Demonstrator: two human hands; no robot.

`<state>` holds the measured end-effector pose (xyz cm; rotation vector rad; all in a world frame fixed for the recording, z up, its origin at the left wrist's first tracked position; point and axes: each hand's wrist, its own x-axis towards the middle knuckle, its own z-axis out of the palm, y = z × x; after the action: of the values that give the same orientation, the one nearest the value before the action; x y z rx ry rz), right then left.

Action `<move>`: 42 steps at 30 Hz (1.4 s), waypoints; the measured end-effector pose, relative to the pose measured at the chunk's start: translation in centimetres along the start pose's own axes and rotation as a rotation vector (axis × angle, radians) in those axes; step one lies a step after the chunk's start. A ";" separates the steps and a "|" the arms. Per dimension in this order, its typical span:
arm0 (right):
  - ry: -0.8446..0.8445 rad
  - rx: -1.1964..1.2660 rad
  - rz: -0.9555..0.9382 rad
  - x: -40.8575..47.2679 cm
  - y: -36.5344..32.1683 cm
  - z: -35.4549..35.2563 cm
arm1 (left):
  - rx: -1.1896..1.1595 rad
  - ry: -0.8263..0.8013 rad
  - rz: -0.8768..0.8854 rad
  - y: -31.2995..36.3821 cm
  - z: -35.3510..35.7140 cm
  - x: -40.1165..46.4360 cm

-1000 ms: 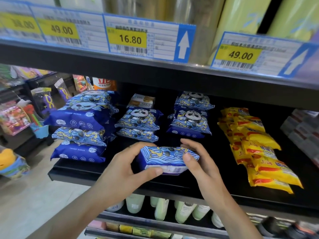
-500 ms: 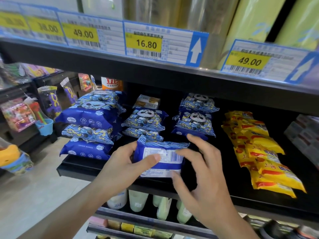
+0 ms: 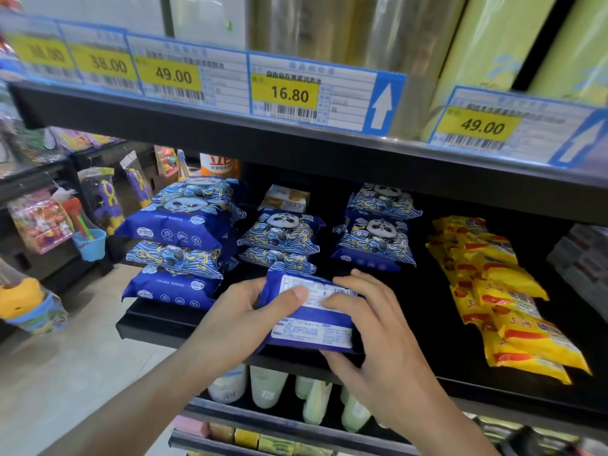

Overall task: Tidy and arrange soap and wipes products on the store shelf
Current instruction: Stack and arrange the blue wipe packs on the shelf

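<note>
I am watching both hands turning a blue wipes pack [image 3: 309,315] in the lower centre of the frame: a second ago its patterned face was up and it was lying flat, and now its white label and barcode are facing me, with the pack tipping up on edge over the front lip of the black shelf [image 3: 158,319]. The left hand [image 3: 240,319] is gripping the pack's left end, thumb pressing across the label; the right hand [image 3: 378,334] is holding the right side, fingers curling over the top and the thumb tucking under the bottom edge. The pack is sitting just in front of the middle stack of panda wipes [image 3: 279,238], with the left stack [image 3: 177,245] and right stack [image 3: 378,238] alongside and the yellow packets [image 3: 506,297] at right. I judge the flip is meant to orient it before stacking it on the middle pile.
</note>
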<state>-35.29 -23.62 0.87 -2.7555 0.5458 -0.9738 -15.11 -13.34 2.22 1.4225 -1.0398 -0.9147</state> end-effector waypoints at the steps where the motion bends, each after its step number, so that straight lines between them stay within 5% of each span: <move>1: 0.003 0.029 0.013 0.1 0.1 -0.2 | 0.015 0.027 -0.014 0.1 -0.2 0.0; 4: -0.007 0.200 0.142 0.3 0.4 -0.7 | -0.056 0.172 -0.052 -0.2 -0.7 0.1; 9: 0.017 0.516 0.360 0.5 -0.1 -0.9 | -0.069 0.144 0.101 -1.2 -1.0 0.1; 16: -0.075 0.751 0.470 1.1 -0.1 -1.2 | 0.341 0.065 0.437 -1.9 -1.3 0.1; 24: -0.062 0.932 0.531 1.0 -0.2 -1.0 | 0.354 0.023 0.358 -1.2 -1.0 -0.1; 32: -0.014 0.885 0.549 1.1 -0.3 -0.5 | 0.204 -0.025 0.259 -1.2 -0.4 -0.5; 34: 0.042 0.708 0.536 1.0 -0.4 -0.7 | 0.136 -0.018 0.234 -1.1 -0.2 -0.7; 37: 0.146 0.310 0.346 1.2 -0.7 -1.4 | 0.012 0.012 0.178 -0.8 0.0 -0.5; 42: -0.121 -0.041 -0.028 3.1 -1.0 -2.2 | -0.075 0.099 0.082 0.2 0.5 0.3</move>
<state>-34.20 -24.02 4.58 -2.8422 0.5148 -0.8041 -15.50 -13.84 2.41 1.3397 -0.9729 -0.8074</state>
